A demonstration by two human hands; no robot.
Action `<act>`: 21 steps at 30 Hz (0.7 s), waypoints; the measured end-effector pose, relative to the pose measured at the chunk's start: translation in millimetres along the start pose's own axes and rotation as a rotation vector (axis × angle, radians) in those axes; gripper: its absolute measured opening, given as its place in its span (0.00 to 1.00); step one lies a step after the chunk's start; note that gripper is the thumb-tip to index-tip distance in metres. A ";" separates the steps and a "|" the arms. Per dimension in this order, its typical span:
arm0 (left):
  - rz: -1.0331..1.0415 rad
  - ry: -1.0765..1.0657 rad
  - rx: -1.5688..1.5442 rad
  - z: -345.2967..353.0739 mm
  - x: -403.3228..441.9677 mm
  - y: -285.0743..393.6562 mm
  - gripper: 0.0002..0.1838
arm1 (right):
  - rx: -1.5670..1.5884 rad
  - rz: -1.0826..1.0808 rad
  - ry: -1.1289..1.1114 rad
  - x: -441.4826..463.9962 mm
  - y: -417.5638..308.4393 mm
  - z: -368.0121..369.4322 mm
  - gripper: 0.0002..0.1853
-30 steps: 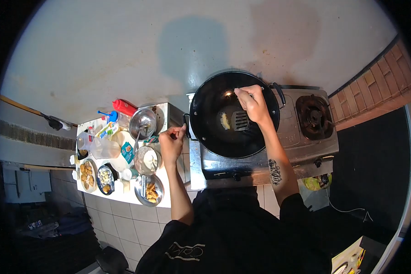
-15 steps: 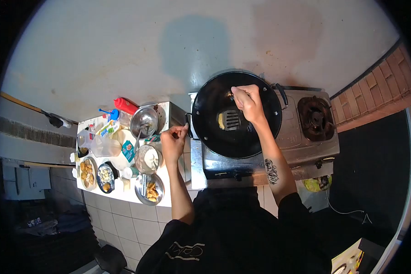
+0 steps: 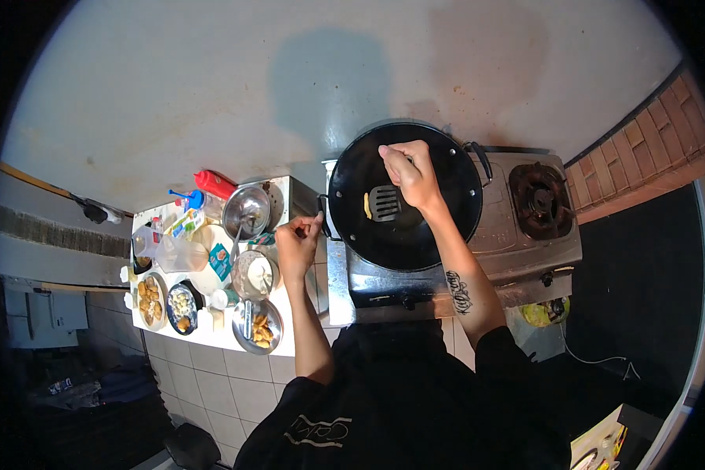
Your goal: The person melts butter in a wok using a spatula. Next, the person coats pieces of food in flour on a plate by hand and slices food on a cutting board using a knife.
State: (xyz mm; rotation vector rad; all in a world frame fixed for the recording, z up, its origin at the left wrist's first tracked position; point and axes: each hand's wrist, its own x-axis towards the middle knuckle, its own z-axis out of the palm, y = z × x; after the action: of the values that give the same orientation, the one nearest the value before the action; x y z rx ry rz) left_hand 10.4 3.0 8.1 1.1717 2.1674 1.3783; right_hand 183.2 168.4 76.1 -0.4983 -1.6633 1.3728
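Observation:
A black wok (image 3: 435, 235) stands on the gas stove. Inside it, the slotted head of a spatula (image 3: 385, 204) lies against the wok floor, with a small yellowish piece of food (image 3: 367, 206) at its left edge. My right hand (image 3: 412, 174) is closed around the spatula's handle above the wok, hiding most of that handle. At the wok's left side, my left hand (image 3: 296, 244) has its fingers curled and pinches the wok's left loop handle (image 3: 327, 218).
A bare burner (image 3: 541, 201) is on the right of the stove. Left, a white table (image 3: 282, 327) bears a metal bowl (image 3: 247, 210), a bowl of white mixture (image 3: 256, 274), a plate of fried pieces (image 3: 263, 337), a red bottle (image 3: 214, 184) and several other containers.
My right hand and the spatula have shifted left and slightly toward the back of the wok, and the food piece has moved left with them. My left hand stays in place.

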 end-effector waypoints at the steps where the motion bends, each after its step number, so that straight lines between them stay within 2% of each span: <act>1: -0.013 -0.001 0.010 -0.5 -0.2 1.7 0.13 | -0.001 0.000 -0.001 0.4 -0.6 0.6 0.24; 13: -0.009 0.002 0.020 -0.7 0.4 -0.9 0.13 | -0.060 -0.062 0.005 3.6 9.9 8.3 0.25; 14: -0.008 0.002 0.021 -0.8 0.4 -0.7 0.13 | -0.101 -0.081 0.067 3.3 15.4 7.0 0.24; 18: -0.032 0.000 0.009 -0.4 0.0 1.4 0.13 | -0.128 0.044 0.102 5.4 -1.4 -15.2 0.20; 21: -0.028 0.008 -0.001 -0.6 -0.3 1.8 0.13 | -0.245 0.007 0.068 7.0 -13.6 -29.7 0.20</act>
State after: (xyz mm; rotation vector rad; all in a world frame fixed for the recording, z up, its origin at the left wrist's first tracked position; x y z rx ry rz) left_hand 11.0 2.8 9.9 1.1330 2.1796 1.3742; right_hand 207.1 186.4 90.8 -0.6840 -1.7837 1.1489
